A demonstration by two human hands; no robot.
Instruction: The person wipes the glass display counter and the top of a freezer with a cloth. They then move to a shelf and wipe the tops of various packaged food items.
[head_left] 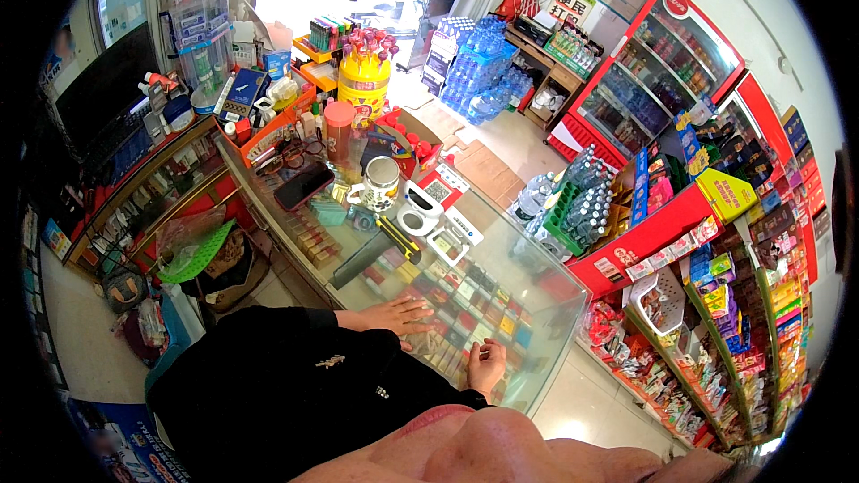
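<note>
My left hand point(398, 315) lies flat on the glass counter point(548, 300), its fingers stretched out and nothing in it. To its right my right hand point(486, 365) rests on the same glass, fingers loosely bent and slightly apart, with no object visible in it. Under the glass are rows of small coloured packs point(461, 291). Beyond my left hand lies a tool with a yellow and black handle point(399, 240), beside a long dark flat piece point(358, 259). Further off stand a patterned white mug point(381, 186), a rounded white device point(419, 208) and a white stand point(455, 237).
A dark phone point(304, 186) lies near the counter's left edge. Behind it stand a red-lidded jar point(339, 130) and a yellow tub point(364, 85). To the right are bottles in a green crate point(559, 228), snack shelves point(761, 340) and a red drinks fridge point(662, 63).
</note>
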